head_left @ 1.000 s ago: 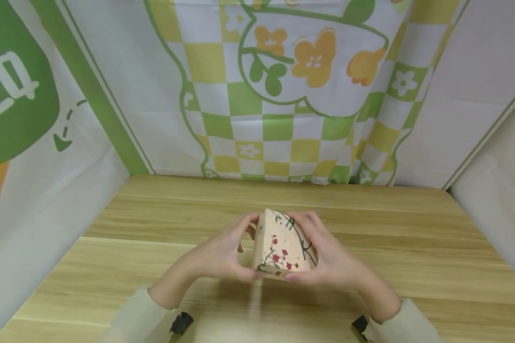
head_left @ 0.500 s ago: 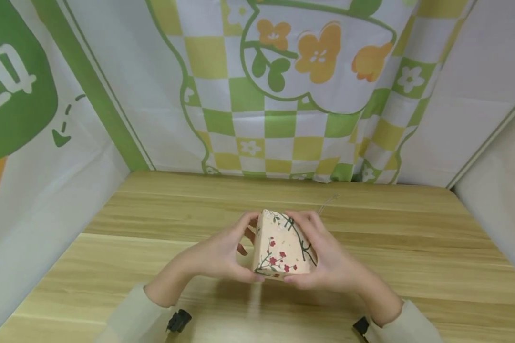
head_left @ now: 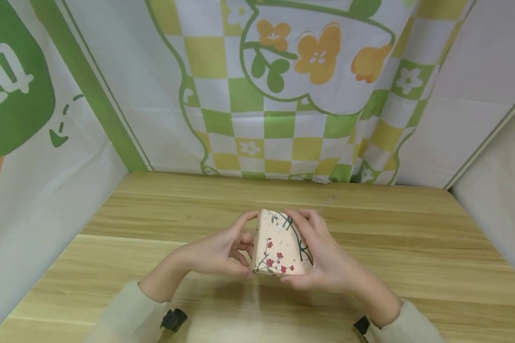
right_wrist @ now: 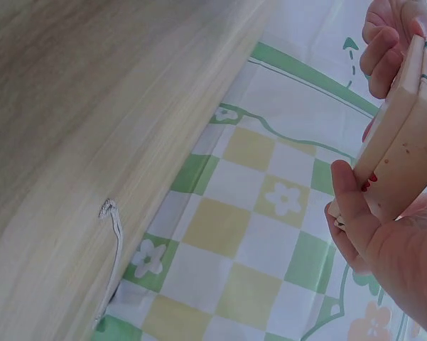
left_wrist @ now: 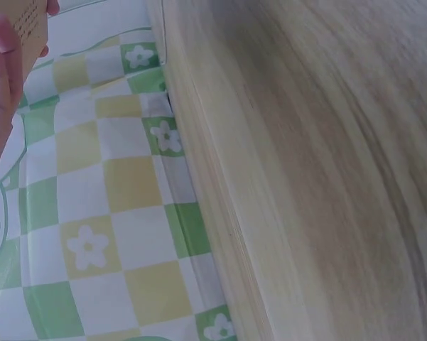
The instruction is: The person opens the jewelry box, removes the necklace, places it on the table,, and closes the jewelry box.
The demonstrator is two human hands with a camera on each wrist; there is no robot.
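A small cream box (head_left: pixel 279 245) with a rounded side, printed with red blossoms and dark green branches, is held up above the table between two hands. My right hand (head_left: pixel 326 255) grips its right side, thumb along the lower edge and fingers over the top. At the left side, my left hand (head_left: pixel 214 250) holds it with thumb and forefinger at its edges; the other fingers bend behind. In the right wrist view the box (right_wrist: pixel 412 149) shows a seam near one face. Small dark print marks a side of the box (left_wrist: pixel 32 28) in the left wrist view.
A thin pale cord (head_left: pixel 328 204) lies on the wooden table (head_left: pixel 154 214) beyond the right hand. Behind the table hangs a checked, flowered cloth (head_left: pixel 279 124), with pale cloth walls at both sides.
The box has shifted slightly left and tilted, so its lower front side shows less. The left hand has moved a little left, and its bent fingers show more behind the box.
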